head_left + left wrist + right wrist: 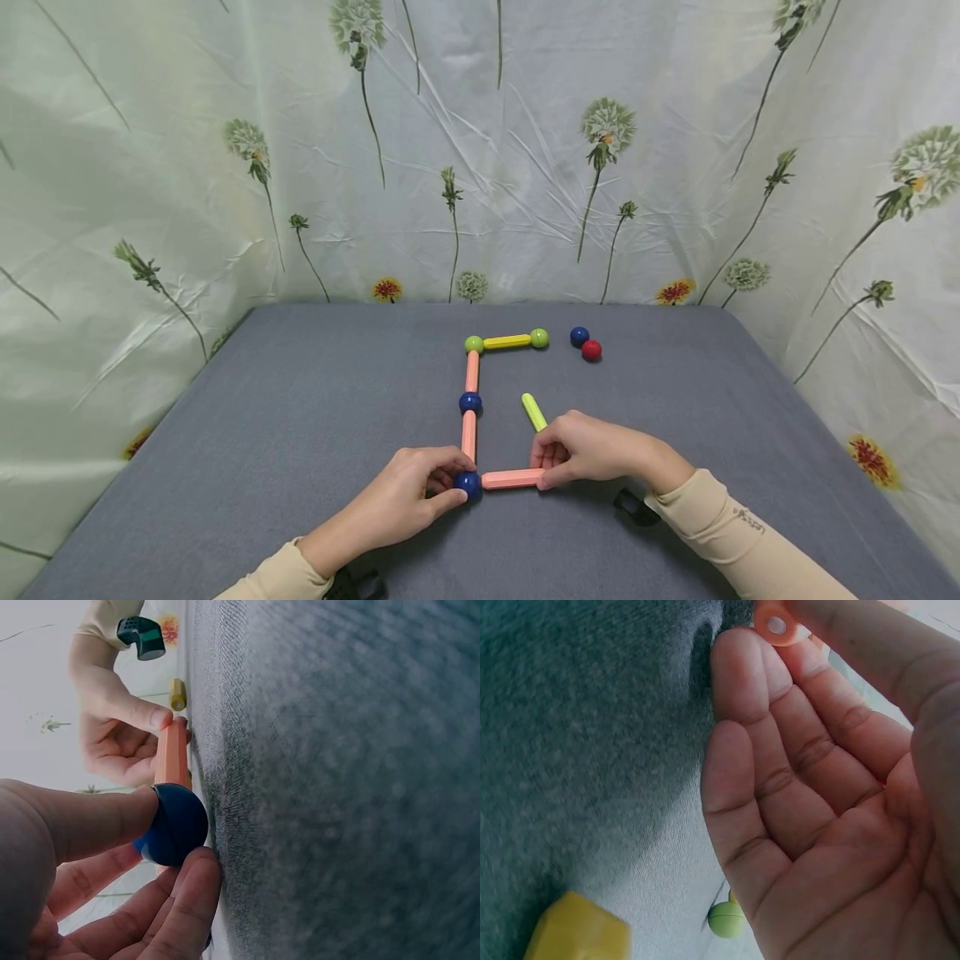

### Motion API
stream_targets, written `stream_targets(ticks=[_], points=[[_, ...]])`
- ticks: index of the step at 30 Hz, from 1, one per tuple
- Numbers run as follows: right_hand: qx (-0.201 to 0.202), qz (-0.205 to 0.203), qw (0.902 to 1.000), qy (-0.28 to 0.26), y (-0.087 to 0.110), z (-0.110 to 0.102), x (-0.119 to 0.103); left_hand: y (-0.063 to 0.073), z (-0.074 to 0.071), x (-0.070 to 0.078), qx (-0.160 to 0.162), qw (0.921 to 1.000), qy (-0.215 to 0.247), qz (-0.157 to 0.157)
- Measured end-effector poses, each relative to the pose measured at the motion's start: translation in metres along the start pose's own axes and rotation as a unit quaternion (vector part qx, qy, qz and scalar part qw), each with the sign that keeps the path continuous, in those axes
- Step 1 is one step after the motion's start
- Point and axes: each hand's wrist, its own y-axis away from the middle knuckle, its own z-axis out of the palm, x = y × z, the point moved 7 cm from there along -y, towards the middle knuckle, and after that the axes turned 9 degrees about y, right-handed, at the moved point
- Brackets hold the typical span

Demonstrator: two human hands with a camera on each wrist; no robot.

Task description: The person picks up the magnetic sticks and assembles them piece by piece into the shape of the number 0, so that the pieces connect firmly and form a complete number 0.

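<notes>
My left hand (408, 496) pinches a dark blue ball (468, 485) between thumb and fingers on the grey table. A salmon-pink ribbed rod (512, 479) lies to the right of that ball. My right hand (592, 450) pinches the rod's right end; its round end face (776, 625) shows in the right wrist view. In the left wrist view the rod's other end (172, 772) appears to meet the blue ball (180, 825). From the held ball a line runs away: pink rod (468, 437), blue ball (470, 402), pink rod (472, 372), green ball (474, 344).
A yellow rod (507, 342) joins the far green ball to another green ball (539, 337). A loose yellow-green rod (533, 411) lies just beyond my right hand, partly hidden by it. A blue ball (579, 336) and a red ball (592, 350) sit together at the back right.
</notes>
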Motion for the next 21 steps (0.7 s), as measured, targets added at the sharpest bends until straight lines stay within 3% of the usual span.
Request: stream_targets(ticks=[21], points=[[0.012, -0.013, 0.9998, 0.002, -0.0014, -0.0008, 0.0025, -0.0013, 0.0014, -0.0004, -0.011, 0.9999, 0.002, -0.003]])
